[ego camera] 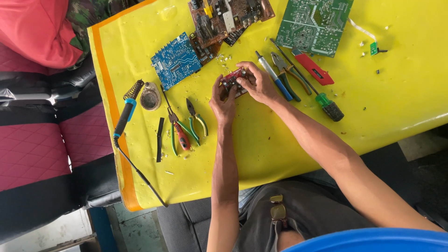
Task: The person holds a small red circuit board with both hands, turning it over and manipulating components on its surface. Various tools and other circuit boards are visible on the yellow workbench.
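hands hold a small red board [233, 79] just above the yellow table [261, 149], the left hand [223, 100] pinching its near edge and the right hand [256, 83] gripping the far side, so a steady, gentle hold seems best.

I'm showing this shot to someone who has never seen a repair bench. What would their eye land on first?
First the bright yellow table filling the middle of the view. Then the left hand and right hand together holding a small red circuit board at its centre. Around them lie a blue circuit board up left, a green circuit board at the top, and pliers left of the hands.
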